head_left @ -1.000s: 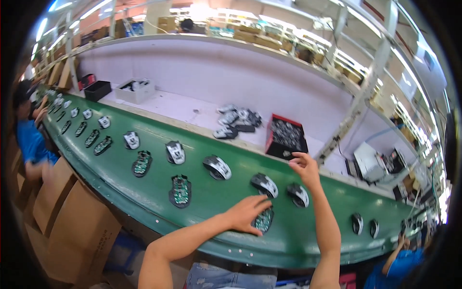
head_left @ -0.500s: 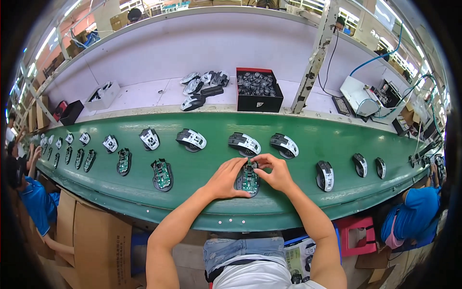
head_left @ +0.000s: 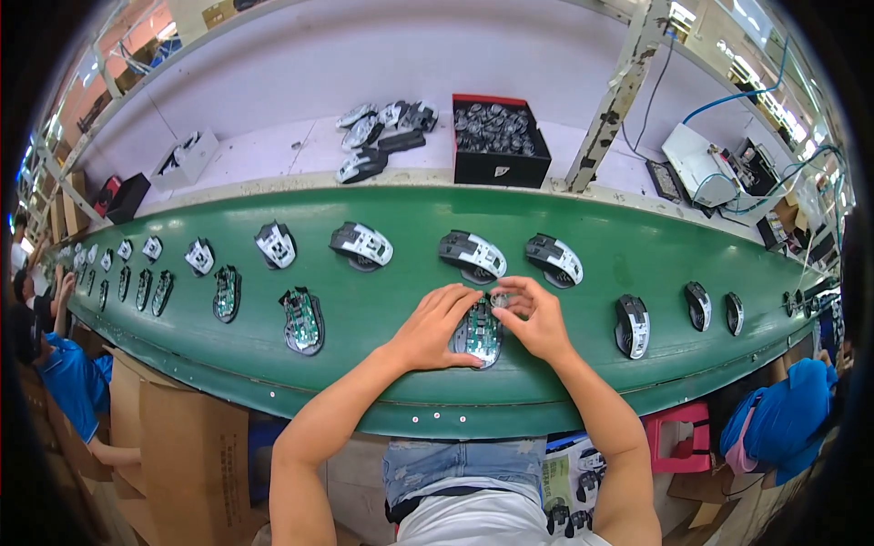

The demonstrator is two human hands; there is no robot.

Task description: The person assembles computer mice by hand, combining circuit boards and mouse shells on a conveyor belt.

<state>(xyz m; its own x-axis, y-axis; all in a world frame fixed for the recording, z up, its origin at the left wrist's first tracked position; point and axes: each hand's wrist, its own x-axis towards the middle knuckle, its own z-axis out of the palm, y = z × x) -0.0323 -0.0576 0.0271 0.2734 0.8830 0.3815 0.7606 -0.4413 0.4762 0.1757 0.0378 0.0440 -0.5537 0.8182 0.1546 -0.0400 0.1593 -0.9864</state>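
A computer mouse base with a green circuit board lies on the green conveyor belt in front of me. My left hand holds it by its left side, with the thumb along the near end. Between the thumb and fingers of my right hand is a small grey round scroll wheel, at the far right end of the board. My fingers partly hide both the wheel and the board. Just beyond my hands sit a black-and-white mouse shell and another shell, apart from them.
More open mouse bases and shells line the belt at left; several mice lie at right. On the shelf stand a black box of dark round parts and a pile of shells. Co-workers in blue sit at both sides.
My right hand has drawn slightly up and to the right, and the wheel in its fingers now shows. My left hand keeps hold of the base. The whole view has shifted slightly.
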